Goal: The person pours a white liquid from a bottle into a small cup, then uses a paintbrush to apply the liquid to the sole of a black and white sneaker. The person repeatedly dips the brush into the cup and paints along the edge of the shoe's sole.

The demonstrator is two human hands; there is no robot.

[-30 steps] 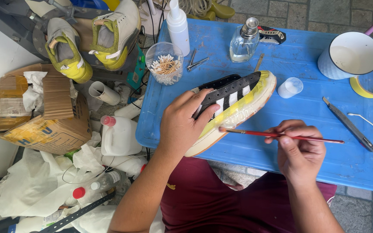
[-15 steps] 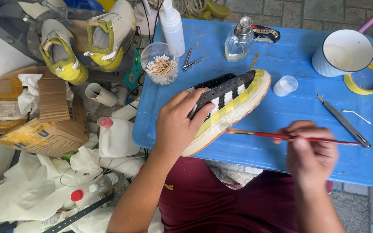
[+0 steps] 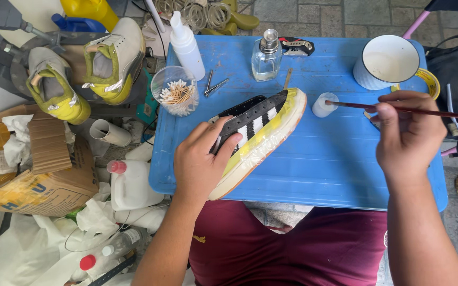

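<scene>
A black sneaker with white stripes and a yellowish taped sole [image 3: 263,135] lies tilted on the blue table [image 3: 314,169]. My left hand [image 3: 200,161] presses on its heel end and grips it. My right hand [image 3: 406,135] holds a thin red-handled brush [image 3: 393,109] level above the table's right side. The brush tip reaches a small white cap [image 3: 323,104] just right of the shoe's toe.
At the back of the table stand a white mug [image 3: 385,61], a glass bottle [image 3: 266,55], a white squeeze bottle [image 3: 185,45], a cup of cotton swabs [image 3: 175,91] and tweezers [image 3: 213,86]. Left of the table are yellow-grey shoes [image 3: 109,61], a cardboard box [image 3: 33,175], white jugs.
My right hand has lifted the brush away from the shoe's sole and carried it up and right, bringing its tip to the small white cap. My left hand stays on the shoe.
</scene>
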